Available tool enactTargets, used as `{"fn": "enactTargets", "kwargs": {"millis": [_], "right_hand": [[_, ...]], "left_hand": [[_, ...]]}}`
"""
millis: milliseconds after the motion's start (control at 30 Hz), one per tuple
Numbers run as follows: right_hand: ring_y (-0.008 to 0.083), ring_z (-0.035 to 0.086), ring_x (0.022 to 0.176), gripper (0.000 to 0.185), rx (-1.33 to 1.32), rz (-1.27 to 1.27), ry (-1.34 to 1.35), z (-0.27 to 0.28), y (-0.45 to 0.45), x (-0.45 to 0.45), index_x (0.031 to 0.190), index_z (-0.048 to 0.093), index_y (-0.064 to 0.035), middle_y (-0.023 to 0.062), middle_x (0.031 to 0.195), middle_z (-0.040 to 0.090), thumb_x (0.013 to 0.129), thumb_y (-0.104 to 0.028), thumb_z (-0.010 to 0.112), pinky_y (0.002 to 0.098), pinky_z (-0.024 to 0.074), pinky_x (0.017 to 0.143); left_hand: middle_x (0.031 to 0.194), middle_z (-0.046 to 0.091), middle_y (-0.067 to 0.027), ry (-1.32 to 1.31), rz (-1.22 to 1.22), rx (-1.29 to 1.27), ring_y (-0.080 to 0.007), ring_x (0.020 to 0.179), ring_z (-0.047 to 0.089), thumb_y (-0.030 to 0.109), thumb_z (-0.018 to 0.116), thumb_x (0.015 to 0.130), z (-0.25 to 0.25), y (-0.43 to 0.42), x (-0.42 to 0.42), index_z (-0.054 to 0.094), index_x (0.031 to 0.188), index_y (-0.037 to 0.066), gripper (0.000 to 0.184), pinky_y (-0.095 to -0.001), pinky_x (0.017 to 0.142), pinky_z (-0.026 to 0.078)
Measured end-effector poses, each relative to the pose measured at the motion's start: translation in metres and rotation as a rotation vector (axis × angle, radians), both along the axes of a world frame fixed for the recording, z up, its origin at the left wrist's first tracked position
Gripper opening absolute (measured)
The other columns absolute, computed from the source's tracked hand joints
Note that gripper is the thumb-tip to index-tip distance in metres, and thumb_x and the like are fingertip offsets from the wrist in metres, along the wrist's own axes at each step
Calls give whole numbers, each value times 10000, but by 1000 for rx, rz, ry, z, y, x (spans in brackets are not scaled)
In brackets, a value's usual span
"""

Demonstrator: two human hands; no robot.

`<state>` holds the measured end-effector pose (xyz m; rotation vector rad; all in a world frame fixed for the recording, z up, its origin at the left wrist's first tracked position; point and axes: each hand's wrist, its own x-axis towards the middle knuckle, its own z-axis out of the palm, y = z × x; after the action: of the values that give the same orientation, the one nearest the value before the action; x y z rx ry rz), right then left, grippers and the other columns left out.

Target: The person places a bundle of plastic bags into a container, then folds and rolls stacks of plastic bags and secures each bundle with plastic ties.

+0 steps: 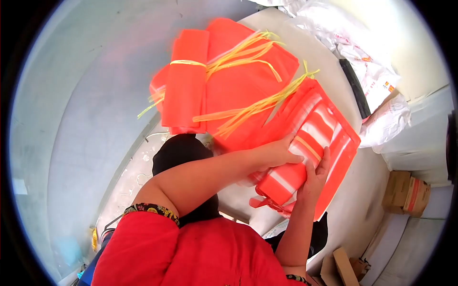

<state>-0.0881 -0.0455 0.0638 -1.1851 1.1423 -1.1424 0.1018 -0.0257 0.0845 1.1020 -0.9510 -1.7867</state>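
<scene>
My left hand (279, 153) reaches across from the left and lies with its thumb on a folded bundle of red-and-white striped plastic (285, 183). The right hand (316, 176) grips the same bundle along its right side, thumb and fingers near its edge. A thin tan band (309, 148) crosses the bundle just beyond my fingers. Under it spreads a larger orange-red sheet (346, 155) resting over my lap. Part of my left fingers is hidden behind the bundle.
An orange-red roll (187, 100) tied with a yellow band lies on a stack of orange-red sheets (248, 90). Loose yellow strips (257, 105) trail across the stack. White plastic sacks (367, 71), a black bar (355, 88) and a cardboard box (397, 192) stand to the right.
</scene>
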Motion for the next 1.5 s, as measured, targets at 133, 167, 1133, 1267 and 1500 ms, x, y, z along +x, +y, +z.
{"fn": "enactTargets", "kwargs": {"millis": [133, 167, 1133, 1267, 1500], "right_hand": [[304, 392, 1506, 832, -235, 140, 78, 20, 9, 14, 1678, 174, -56, 171, 1711, 270, 977, -75, 623, 444, 330, 1237], [306, 381, 1515, 868, -292, 183, 48, 22, 10, 16, 1689, 142, -73, 171, 1721, 252, 976, -103, 637, 456, 323, 1238], [194, 636, 1196, 569, -81, 69, 335, -52, -3, -30, 1597, 401, -60, 154, 1513, 551, 1054, -74, 570, 318, 522, 996], [185, 612, 1216, 496, -134, 89, 436, -65, -10, -45, 1535, 501, -51, 122, 1404, 613, 1045, -57, 578, 323, 510, 1028], [208, 602, 1251, 467, -127, 41, 519, -52, -1, -28, 1499, 548, -64, 117, 1363, 634, 1034, -54, 588, 343, 500, 1063]], "left_hand": [[1601, 409, -256, -95, 41, -84, -268, 1323, 574, 218, 724, 947, 24, 10, 30, 133, 1678, 16, 961, -392, 1104, 468], [1584, 430, -238, -111, 120, -183, -248, 1311, 578, 210, 727, 948, 27, 13, 38, 142, 1680, 29, 955, -383, 1094, 475], [1452, 608, -173, -1061, 854, -97, -329, 1301, 611, 172, 697, 933, -38, 67, 259, 462, 1568, 116, 680, -419, 1088, 491], [1440, 614, -191, -1258, 856, 13, -370, 1322, 589, 240, 735, 904, -22, 63, 249, 481, 1546, 109, 703, -439, 1080, 499], [1355, 674, -186, -1149, 989, -2, -362, 1234, 651, 236, 742, 888, -36, 59, 254, 474, 1551, 91, 729, -421, 1059, 514]]}}
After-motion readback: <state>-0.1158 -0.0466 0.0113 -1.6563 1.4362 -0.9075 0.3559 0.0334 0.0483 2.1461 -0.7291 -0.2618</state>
